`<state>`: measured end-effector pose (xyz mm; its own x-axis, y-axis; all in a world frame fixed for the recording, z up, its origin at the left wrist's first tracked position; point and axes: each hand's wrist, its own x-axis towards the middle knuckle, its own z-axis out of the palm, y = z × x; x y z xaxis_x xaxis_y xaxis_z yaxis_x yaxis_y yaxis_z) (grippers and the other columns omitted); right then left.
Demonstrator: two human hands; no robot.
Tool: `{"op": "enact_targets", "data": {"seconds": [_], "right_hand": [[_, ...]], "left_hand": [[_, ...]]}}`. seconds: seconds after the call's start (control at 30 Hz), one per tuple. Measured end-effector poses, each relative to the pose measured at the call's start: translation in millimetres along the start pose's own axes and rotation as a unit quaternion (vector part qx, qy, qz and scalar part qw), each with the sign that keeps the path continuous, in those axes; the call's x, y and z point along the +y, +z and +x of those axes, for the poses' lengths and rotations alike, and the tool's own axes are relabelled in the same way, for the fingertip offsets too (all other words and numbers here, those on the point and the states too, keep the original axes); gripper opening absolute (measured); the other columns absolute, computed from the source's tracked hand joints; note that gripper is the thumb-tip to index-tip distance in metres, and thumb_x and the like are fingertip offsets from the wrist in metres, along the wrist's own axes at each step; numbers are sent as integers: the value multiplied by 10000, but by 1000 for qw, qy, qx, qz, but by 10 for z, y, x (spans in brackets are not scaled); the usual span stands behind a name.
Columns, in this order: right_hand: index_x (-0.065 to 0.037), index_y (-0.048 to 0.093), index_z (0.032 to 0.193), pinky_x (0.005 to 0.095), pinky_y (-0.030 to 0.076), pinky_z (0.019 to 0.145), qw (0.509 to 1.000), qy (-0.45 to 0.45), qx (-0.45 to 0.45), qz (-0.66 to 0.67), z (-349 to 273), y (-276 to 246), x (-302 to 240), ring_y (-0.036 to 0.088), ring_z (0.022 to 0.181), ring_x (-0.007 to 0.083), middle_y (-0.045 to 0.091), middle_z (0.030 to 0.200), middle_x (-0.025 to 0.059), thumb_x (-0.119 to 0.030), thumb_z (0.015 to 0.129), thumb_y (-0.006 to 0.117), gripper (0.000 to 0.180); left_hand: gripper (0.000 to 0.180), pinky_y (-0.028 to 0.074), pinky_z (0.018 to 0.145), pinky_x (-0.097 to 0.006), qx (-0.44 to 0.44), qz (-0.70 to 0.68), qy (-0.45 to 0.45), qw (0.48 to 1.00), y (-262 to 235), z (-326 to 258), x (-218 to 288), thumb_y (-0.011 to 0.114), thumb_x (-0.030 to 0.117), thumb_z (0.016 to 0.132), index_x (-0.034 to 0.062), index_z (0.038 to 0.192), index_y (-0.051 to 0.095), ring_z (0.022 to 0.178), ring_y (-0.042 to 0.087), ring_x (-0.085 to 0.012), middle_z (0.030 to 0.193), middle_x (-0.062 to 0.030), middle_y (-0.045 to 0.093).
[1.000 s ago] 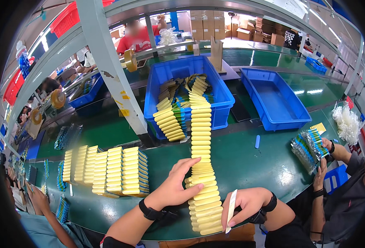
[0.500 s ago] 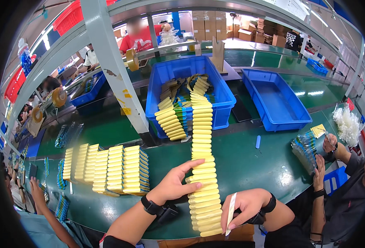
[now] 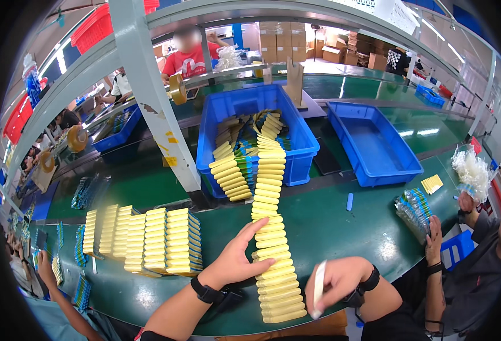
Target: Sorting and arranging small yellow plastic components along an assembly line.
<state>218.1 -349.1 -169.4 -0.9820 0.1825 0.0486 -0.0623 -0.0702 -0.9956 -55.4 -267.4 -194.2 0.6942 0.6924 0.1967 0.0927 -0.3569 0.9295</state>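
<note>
A long chain of yellow rounded sticks in clear wrapping [image 3: 274,250] runs from the large blue bin [image 3: 304,153] down to the table's near edge. My left hand [image 3: 236,258] rests at the chain's left side, index finger and thumb stretched apart and touching it; its other fingers are partly hidden. Beside the chain's near end, my right hand [image 3: 338,284] is closed on a slim white stick [image 3: 319,281], whose exact kind I cannot make out. Another folded length of yellow sticks [image 3: 230,176] hangs over the bin's front left.
Stacked bundles of yellow sticks [image 3: 154,238] stand left on the green table [image 3: 370,227]. A shallow blue tray [image 3: 375,142] lies right of the bin, near a small blue stick [image 3: 350,202]. A grey post [image 3: 159,108] rises behind. Co-workers' hands [image 3: 434,238] work at both sides.
My right hand, with the white stick, has shifted slightly right, off the chain's near end. My left hand stays on the chain. The co-worker's upper hand at right has moved from the small yellow bundle.
</note>
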Motion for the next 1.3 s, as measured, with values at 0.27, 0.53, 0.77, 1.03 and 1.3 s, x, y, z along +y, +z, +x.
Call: {"op": "enact_targets", "data": {"seconds": [0.27, 0.53, 0.77, 1.03, 1.3], "right_hand": [[-120, 776, 1165, 278, 480, 661, 745, -105, 494, -436, 383, -74, 106, 602, 775, 161, 591, 1030, 66, 11, 898, 745, 299], [-144, 783, 1046, 357, 524, 781, 702, 17, 525, -480, 207, -100, -52, 607, 941, 263, 605, 1036, 100, -17, 839, 783, 243], [-44, 775, 1063, 363, 509, 936, 759, -132, 584, -255, 128, -142, 68, 611, 1102, 226, 637, 1185, 128, -77, 944, 729, 132], [24, 733, 1139, 286, 553, 796, 925, -116, 359, -32, 55, 144, -29, 684, 898, 136, 752, 1053, 90, -78, 1024, 653, 173], [55, 733, 1132, 297, 546, 741, 995, 57, 62, 51, 56, 197, -112, 705, 821, 163, 762, 954, 106, -69, 1012, 663, 186]], "left_hand": [[1002, 305, 1217, -393, 11, 80, 55, 995, -4, 27, 81, 810, 121, 827, 36, 1641, 232, 1472, 405, -313, 1586, -204, 393], [1018, 271, 1236, -398, 24, 107, 50, 993, 34, 11, 62, 795, 151, 844, 37, 1653, 188, 1504, 354, -331, 1620, -221, 334], [995, 260, 1236, -416, 25, 56, 58, 996, 50, -91, 96, 784, 178, 857, 23, 1647, 199, 1507, 339, -349, 1620, -228, 336], [956, 179, 1255, -459, -58, 22, 96, 993, 145, -256, 514, 756, 238, 875, 28, 1644, 227, 1541, 248, -370, 1640, -226, 308], [818, 365, 1178, -376, -50, -200, 34, 978, 140, -92, 404, 726, 91, 921, 55, 1623, 308, 1408, 448, -234, 1518, -131, 434]]}}
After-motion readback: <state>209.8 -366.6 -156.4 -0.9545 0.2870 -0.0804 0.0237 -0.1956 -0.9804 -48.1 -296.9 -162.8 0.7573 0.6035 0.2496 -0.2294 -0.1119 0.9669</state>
